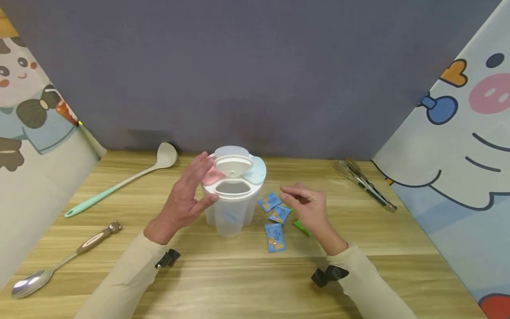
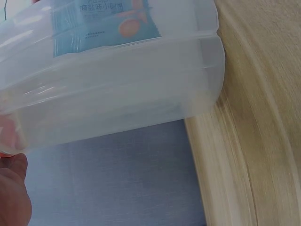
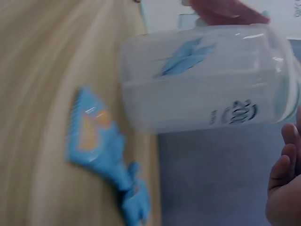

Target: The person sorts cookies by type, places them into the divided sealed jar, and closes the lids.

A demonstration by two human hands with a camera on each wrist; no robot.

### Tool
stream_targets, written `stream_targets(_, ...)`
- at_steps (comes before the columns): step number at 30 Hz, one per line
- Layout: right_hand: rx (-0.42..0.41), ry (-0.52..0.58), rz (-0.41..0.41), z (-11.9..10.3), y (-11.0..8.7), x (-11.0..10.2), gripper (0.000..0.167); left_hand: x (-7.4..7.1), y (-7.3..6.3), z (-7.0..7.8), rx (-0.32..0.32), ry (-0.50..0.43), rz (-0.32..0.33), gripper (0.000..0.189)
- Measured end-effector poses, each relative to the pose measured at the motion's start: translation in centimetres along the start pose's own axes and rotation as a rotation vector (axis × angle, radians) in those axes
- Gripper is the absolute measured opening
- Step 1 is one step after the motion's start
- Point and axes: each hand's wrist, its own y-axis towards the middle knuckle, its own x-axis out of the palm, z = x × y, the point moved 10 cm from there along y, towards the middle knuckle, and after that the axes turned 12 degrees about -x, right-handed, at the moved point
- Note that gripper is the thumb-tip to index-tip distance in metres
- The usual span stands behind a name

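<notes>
A clear plastic container [image 1: 230, 219] stands upright, divided into sections, with a white lid of pink and pale blue flaps. Inside its front section lies a blue snack packet [image 2: 103, 23], below an uncovered lid opening [image 1: 233, 188]. My left hand [image 1: 181, 199] holds the lid's left side, thumb at the front rim and fingers by the pink flap [image 1: 212, 176]. To the container's right, my right hand [image 1: 308, 206] hovers with loosely bent fingers and nothing visible between them. Beneath and left of it lie blue packets [image 1: 275, 238] and green packets [image 1: 301, 227].
At the left are a ladle [image 1: 119, 188] with a mint handle and a metal spoon [image 1: 65, 261] with a brown bear handle. Metal tongs and a whisk [image 1: 364, 184] lie at the right back. A grey panel [image 1: 247, 79] closes off the rear, with cartoon-printed walls on both sides.
</notes>
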Motion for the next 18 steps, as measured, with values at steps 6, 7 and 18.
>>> stream_targets(6,0.093,-0.146,-0.154,0.5,-1.9,0.2,0.016,0.1,0.0,-0.1,-0.004,0.007,-0.006,0.065)
stream_targets(7,0.119,-0.183,-0.18,0.6,-2.3,0.3,0.017,0.1,0.0,-0.1,-0.005,0.008,-0.008,0.065)
stream_targets(18,0.329,-0.291,-0.467,5.5,-7.8,0.1,0.041,0.1,0.0,0.0,-0.005,0.008,-0.01,0.065)
